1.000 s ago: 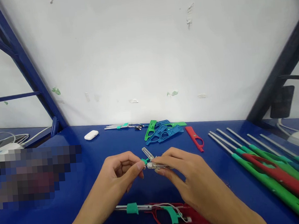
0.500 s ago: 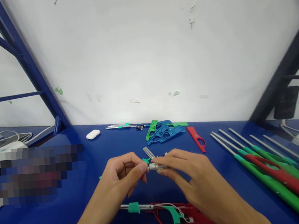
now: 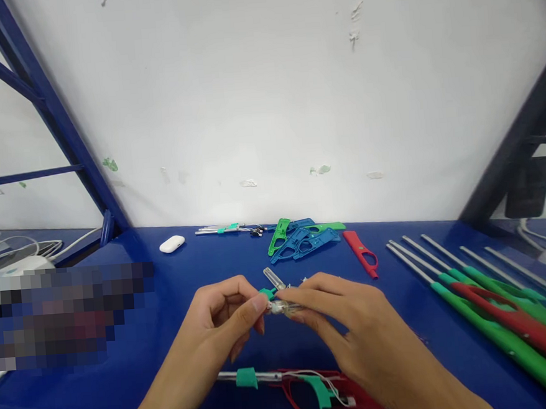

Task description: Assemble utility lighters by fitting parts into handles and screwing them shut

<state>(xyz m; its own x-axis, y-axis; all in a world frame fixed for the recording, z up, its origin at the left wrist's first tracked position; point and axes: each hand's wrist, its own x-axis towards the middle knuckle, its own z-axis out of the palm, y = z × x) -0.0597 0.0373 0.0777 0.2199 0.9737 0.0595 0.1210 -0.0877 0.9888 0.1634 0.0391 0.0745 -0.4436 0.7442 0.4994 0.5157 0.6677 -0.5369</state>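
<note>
Right now, the clear plastic tank [image 3: 284, 307] lies level between both hands, above the blue tabletop [image 3: 146, 338], and the rest is placed as on a clock face centred on it. The right hand [image 3: 358, 314] has thumb and fingers pressed on the tank's body from the 3 o'clock side. The left hand [image 3: 222, 317] comes in from 9 o'clock, thumb and index finger pinching the tank's small end; whether a separate fitting sits in that pinch is hidden. A green plastic part [image 3: 267, 293] shows just past those fingertips, near 11 o'clock.

For fine work like this, the right hand seems best as a steady clamp, firm without squeezing, since smooth clear plastic could roll or slip. The left would do well to move in small amounts along the tank's length, as a skewed push might bend or dislodge something tiny. Low wrists should help, so that a dropped bit lands close by.

A second clear piece [image 3: 273, 278] lies near 12 o'clock, within easy knocking range of the knuckles. At 5 o'clock, partly under the right forearm, is an open red lighter shell [image 3: 294, 402] with a green trigger [image 3: 320, 393] and loose white wires [image 3: 308, 373]; a lifted forearm would avoid snagging them. Its metal tube [image 3: 266, 376], with a green collar [image 3: 246, 378], reaches toward 7 o'clock.
</note>
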